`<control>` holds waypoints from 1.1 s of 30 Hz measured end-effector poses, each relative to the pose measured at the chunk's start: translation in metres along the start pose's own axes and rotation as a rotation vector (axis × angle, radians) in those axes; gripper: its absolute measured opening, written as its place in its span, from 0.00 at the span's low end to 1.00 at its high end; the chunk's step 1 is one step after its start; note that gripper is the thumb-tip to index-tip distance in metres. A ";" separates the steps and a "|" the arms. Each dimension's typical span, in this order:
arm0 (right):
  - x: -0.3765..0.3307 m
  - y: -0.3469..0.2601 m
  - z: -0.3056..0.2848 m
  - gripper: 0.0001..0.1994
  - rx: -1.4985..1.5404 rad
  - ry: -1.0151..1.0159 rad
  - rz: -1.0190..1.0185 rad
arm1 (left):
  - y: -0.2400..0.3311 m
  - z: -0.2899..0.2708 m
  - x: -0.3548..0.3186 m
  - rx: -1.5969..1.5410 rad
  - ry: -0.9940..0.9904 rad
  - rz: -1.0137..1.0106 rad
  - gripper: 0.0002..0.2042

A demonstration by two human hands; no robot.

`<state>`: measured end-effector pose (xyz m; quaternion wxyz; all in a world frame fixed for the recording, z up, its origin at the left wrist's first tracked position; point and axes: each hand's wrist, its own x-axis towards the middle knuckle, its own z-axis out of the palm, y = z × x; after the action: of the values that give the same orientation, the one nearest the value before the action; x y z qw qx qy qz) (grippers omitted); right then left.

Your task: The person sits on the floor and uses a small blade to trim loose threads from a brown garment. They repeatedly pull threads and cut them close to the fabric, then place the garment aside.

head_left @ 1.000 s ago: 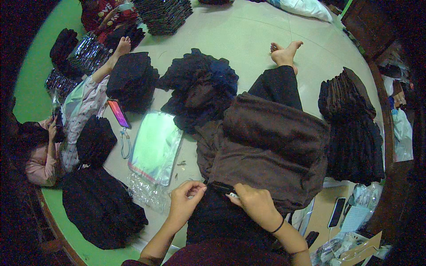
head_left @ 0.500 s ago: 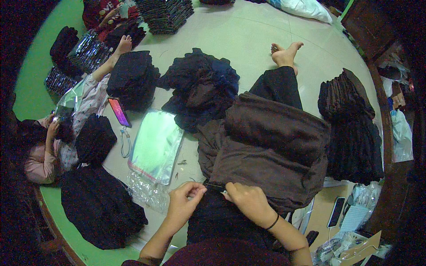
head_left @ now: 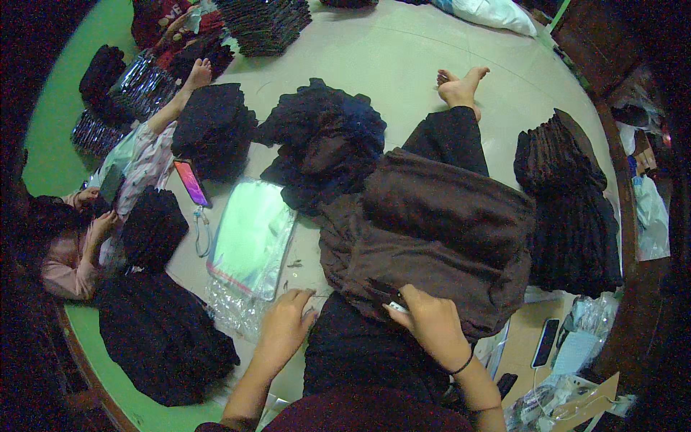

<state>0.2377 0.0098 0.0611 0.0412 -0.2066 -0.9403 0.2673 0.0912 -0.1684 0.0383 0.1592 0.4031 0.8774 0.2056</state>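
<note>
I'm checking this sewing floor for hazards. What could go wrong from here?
The right hand holds a small metal tool at the brown garment draped over the lap; a slip might nick the cloth or the left hand close by. The phone lies on the floor among dark piles, where it could be stepped on.

I am seeing a pale, smooth floor (head_left: 389,65) taking up the middle of the room, curving under the lens. A green mat (head_left: 50,137) is running along its left edge. Dark wooden furniture (head_left: 583,36) is standing at the upper right, in shadow. A white sack (head_left: 489,13) is lying at the top edge. Light is falling evenly from above, dimming toward the rim.
</note>
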 end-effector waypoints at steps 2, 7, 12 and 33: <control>0.001 0.000 -0.001 0.13 -0.007 -0.014 0.004 | 0.014 0.000 0.005 -0.215 0.059 -0.013 0.09; 0.003 -0.003 0.004 0.14 0.011 -0.026 -0.001 | 0.036 0.011 0.023 -0.258 0.199 0.127 0.09; 0.004 -0.003 0.009 0.14 0.018 -0.014 -0.044 | 0.032 0.020 0.025 -0.230 0.206 0.159 0.04; 0.012 -0.010 0.014 0.13 0.014 -0.139 -0.043 | 0.021 0.002 0.011 -0.558 0.050 -0.048 0.05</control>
<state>0.2203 -0.0004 0.0538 -0.0169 -0.1671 -0.9433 0.2865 0.0988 -0.1469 0.0459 0.2472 0.3177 0.7999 0.4452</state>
